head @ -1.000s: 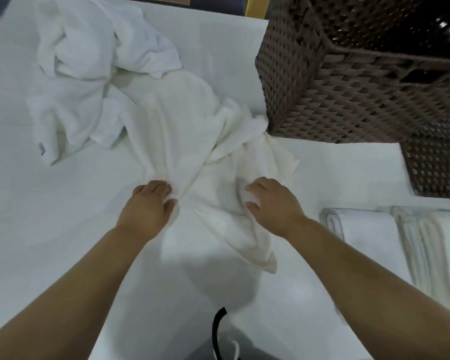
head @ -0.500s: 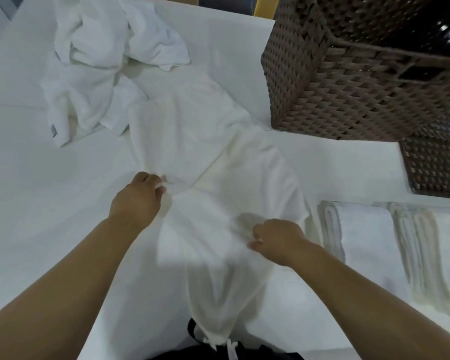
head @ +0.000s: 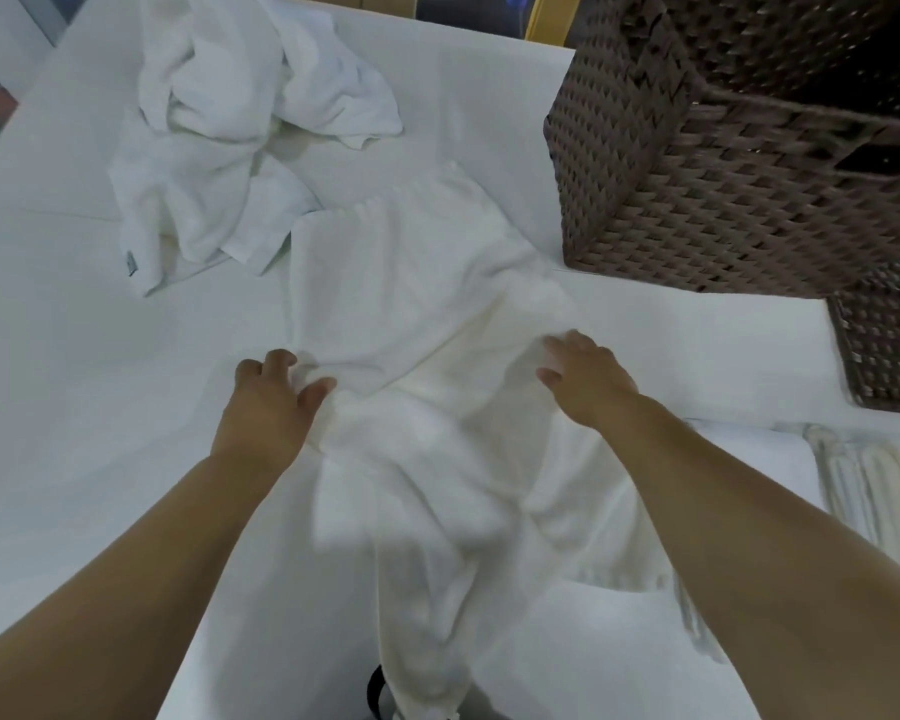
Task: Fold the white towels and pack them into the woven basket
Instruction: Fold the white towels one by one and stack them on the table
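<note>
Two bare forearms, no sleeves — bare hands (head: 276, 402)

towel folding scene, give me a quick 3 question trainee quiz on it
1. True or false: the left hand pinches the spread towel.
2. Where does the crumpled towel pile lie? A) inside the woven basket B) on the table, far left C) under the right hand
3. Fill in: the folded towels lie near the ____ edge of the view.

Key: 1 true; 2 B; 3 right
</note>
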Motion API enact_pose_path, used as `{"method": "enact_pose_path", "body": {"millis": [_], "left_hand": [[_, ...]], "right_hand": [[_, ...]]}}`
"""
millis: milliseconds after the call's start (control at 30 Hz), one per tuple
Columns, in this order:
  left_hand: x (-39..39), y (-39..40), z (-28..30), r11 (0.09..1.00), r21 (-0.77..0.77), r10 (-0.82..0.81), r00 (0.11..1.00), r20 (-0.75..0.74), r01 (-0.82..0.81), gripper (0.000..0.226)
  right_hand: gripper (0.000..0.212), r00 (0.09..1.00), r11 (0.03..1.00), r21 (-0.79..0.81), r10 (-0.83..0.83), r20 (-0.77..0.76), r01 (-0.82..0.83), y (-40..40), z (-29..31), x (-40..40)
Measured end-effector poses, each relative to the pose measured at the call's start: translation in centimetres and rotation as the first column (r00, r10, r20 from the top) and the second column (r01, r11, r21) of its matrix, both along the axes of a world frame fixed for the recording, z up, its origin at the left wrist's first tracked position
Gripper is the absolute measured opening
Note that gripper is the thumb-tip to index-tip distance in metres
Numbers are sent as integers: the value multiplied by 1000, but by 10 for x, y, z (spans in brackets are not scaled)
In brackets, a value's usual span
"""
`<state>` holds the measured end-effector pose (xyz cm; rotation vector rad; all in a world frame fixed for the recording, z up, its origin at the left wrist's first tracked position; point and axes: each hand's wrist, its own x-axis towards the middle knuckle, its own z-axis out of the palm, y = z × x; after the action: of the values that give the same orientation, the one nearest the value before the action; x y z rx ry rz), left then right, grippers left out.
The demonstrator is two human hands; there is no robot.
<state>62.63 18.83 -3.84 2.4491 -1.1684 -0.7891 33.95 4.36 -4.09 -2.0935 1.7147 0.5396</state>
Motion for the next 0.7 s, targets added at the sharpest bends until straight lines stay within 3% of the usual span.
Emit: {"method": "enact_pose_path", "body": {"millis": [133, 267, 367, 433, 533, 700], "left_hand": [[4, 7, -3, 996, 29, 93, 989, -112, -90, 60], [0, 16, -3, 985, 42, 171, 959, -226, -166, 73], [-3, 23, -6, 985, 90, 167, 957, -236, -149, 49], [-5, 28, -8, 987, 98, 150, 961, -234, -130, 32], [-4, 34, -11, 987, 70, 161, 956, -247, -148, 34], [-1, 45, -12, 983, 3, 180, 944, -276, -186, 25]], "right_hand": [[45, 997, 995, -99, -35, -74, 28, 18, 0, 3], [48, 994, 992, -81, -97, -47, 93, 31, 7, -3], [34, 981, 983, -81, -170, -97, 163, 35, 6, -13], [45, 962, 967, -80, -250, -111, 242, 39, 2, -17], [58, 931, 932, -60, -361, -60, 358, 43, -1, -20], [33, 914, 914, -18, -404, 18, 405, 48, 0, -25]]}}
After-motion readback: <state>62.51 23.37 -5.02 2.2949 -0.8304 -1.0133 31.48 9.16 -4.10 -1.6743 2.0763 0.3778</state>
